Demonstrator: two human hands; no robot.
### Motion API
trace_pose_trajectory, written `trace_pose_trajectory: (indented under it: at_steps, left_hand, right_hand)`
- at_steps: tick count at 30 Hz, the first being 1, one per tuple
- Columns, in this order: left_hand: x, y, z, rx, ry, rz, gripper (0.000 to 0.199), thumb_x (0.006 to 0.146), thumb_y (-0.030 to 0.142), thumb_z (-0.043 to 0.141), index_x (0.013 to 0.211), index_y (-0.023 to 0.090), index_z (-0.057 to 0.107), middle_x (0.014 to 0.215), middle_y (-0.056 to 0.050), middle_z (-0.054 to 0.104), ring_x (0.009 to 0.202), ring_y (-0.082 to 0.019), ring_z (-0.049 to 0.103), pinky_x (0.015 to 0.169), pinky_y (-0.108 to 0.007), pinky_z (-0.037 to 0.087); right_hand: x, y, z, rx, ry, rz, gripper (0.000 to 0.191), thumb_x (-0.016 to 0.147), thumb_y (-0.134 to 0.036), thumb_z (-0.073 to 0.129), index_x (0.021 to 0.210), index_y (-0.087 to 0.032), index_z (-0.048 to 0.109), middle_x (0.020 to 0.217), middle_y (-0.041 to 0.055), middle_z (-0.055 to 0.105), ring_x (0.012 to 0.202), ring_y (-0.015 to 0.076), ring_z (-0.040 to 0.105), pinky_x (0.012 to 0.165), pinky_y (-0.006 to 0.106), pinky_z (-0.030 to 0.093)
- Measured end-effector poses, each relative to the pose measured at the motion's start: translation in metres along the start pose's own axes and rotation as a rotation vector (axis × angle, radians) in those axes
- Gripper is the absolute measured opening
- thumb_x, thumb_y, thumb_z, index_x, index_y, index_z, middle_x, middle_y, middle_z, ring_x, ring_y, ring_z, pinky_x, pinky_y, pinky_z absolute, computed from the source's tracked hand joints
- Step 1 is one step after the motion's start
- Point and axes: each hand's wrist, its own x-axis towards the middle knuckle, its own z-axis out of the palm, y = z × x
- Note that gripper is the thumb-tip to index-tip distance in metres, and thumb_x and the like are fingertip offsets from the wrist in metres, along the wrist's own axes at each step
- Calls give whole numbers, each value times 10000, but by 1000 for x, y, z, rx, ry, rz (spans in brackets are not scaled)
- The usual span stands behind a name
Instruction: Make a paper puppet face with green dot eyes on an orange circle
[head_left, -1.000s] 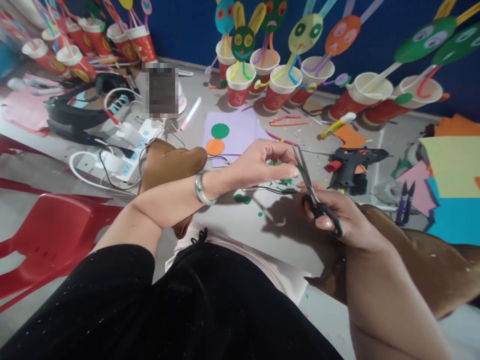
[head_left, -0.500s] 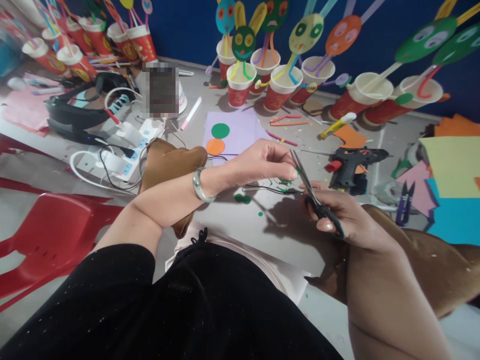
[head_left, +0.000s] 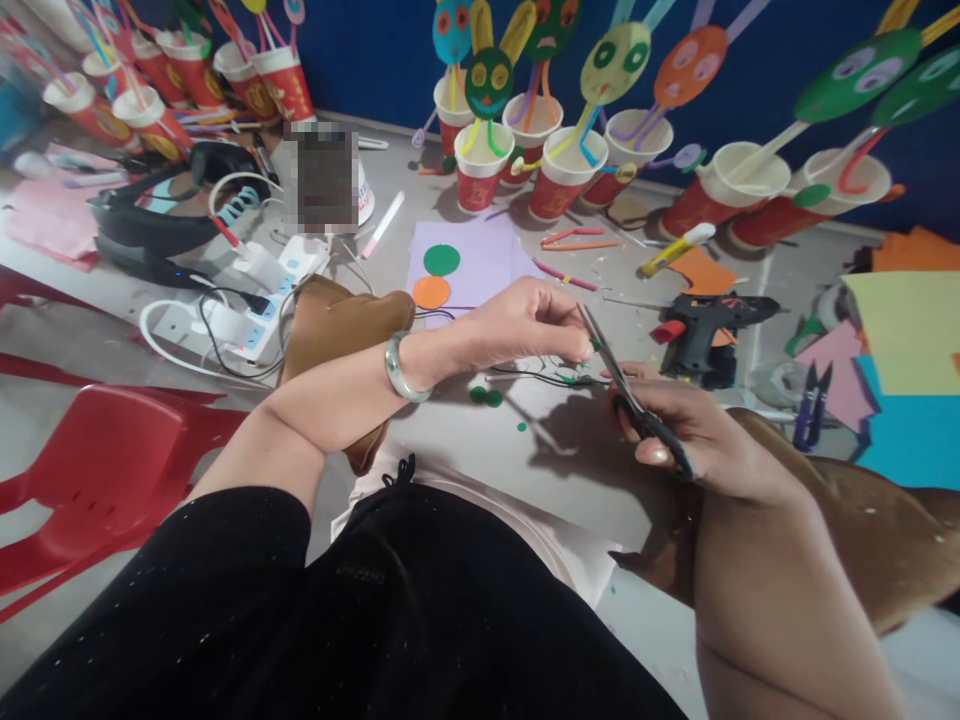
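My right hand [head_left: 675, 430] is wrapped round the black handles of a pair of scissors [head_left: 619, 375], whose blades point up and left. The blades reach the fingertips of my left hand [head_left: 540, 325], which pinch a small green piece [head_left: 595, 343], mostly hidden. Small green discs [head_left: 486, 397] and thin green scraps lie on the table [head_left: 457, 425] below. Behind my left hand, a green circle [head_left: 442, 260] and an orange circle [head_left: 431, 292] rest on lilac paper [head_left: 480, 250].
Red paper cups [head_left: 476, 180] with spoon figures line the back. A glue gun [head_left: 709, 325] and purple snips [head_left: 811, 405] sit at right, beside coloured sheets [head_left: 904, 345]. At left are a power strip [head_left: 281, 300] and a red chair [head_left: 112, 470].
The scissors' blade tips have shifted very slightly left and down by my left fingertips. Both hands otherwise hold nearly the same position.
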Motion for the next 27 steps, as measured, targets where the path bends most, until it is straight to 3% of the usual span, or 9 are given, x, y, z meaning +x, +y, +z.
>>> trace_pose_trajectory:
  at_steps: [12, 18, 23, 27]
  left_hand:
    - [0, -2, -1, 19, -10, 14, 112, 745, 182, 762, 649, 162, 709, 644, 11, 654, 628, -80, 564, 643, -255, 506]
    - [2, -4, -3, 10, 10, 2, 113, 774, 182, 790, 681, 164, 728, 662, 3, 693, 645, -87, 603, 675, -264, 528]
    - [4, -5, -5, 24, 31, 7, 141, 787, 213, 833, 696, 155, 742, 709, -3, 731, 708, -83, 656, 733, -238, 550]
    - [7, -9, -4, 73, 54, -1, 194, 878, 209, 763, 695, 152, 729, 728, -29, 745, 793, -122, 742, 804, -271, 591]
  right_hand:
    - [-3, 2, -2, -24, -9, 30, 690, 838, -879, 687, 636, -237, 536, 647, -9, 535, 713, 204, 460, 924, 443, 432]
    - [-2, 0, 0, -6, 45, 80, 691, 794, -868, 746, 604, -238, 538, 602, -20, 517, 706, 198, 458, 1004, 469, 444]
    - [-2, 7, 6, 225, 297, -44, 663, 827, -836, 740, 602, -243, 543, 563, -27, 467, 615, 192, 478, 1018, 522, 475]
    - [3, 13, 7, 386, 531, -103, 768, 756, -979, 649, 572, -255, 471, 528, -36, 389, 533, 179, 426, 1004, 579, 521]
